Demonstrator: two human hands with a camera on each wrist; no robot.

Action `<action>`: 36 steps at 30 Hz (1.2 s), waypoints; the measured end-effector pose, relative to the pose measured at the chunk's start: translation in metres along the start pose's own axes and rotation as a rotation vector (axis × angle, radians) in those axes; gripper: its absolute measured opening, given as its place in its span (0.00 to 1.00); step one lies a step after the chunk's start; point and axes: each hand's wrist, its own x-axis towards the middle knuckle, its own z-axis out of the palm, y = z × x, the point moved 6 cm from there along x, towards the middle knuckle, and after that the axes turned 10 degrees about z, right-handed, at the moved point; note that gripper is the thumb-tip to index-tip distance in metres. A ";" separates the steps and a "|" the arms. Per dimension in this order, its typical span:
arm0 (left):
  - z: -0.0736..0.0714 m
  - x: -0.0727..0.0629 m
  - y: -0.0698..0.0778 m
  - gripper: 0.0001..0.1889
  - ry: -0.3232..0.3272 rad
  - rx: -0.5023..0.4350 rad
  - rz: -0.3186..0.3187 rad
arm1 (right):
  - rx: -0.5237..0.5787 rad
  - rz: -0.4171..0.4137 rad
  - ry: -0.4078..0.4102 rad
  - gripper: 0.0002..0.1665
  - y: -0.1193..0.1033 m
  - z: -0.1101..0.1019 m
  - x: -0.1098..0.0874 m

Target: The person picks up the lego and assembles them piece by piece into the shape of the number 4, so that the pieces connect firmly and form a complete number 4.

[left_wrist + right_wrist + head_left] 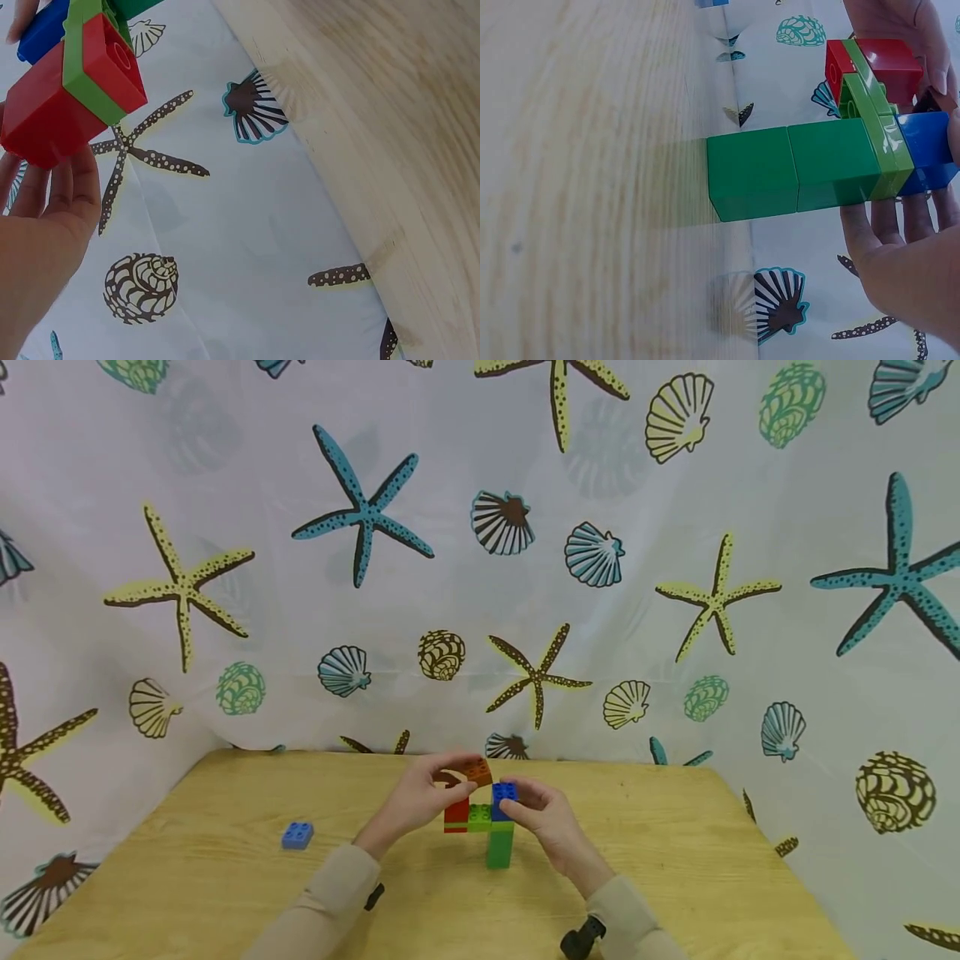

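Note:
Two stacked dark green bricks (795, 172) stand upright as a pillar on the table, with a long lime green brick (480, 816) lying across the top and jutting out to the left. On the overhanging end is a red brick (455, 814), and another red piece (112, 64) sits beneath it. Over the pillar is a blue brick (504, 800), which my right hand (555, 827) holds between thumb and fingers. My left hand (416, 797) pinches an orange brick (479, 772) just above the gap between the red and blue bricks.
A loose blue brick (297, 835) lies on the wooden table (202, 877) to the left of the structure. Behind the table's far edge hangs a white cloth (450, 602) printed with shells and starfish.

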 end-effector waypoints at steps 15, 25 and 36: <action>0.019 0.006 0.020 0.20 -0.135 0.080 0.081 | 0.009 -0.009 0.010 0.32 0.001 0.002 0.000; 0.026 0.004 0.020 0.20 -0.168 0.088 0.125 | 0.041 -0.016 -0.031 0.29 0.005 0.004 -0.001; 0.028 0.006 0.023 0.20 -0.187 0.179 0.123 | 0.059 -0.025 -0.053 0.29 0.003 0.003 0.000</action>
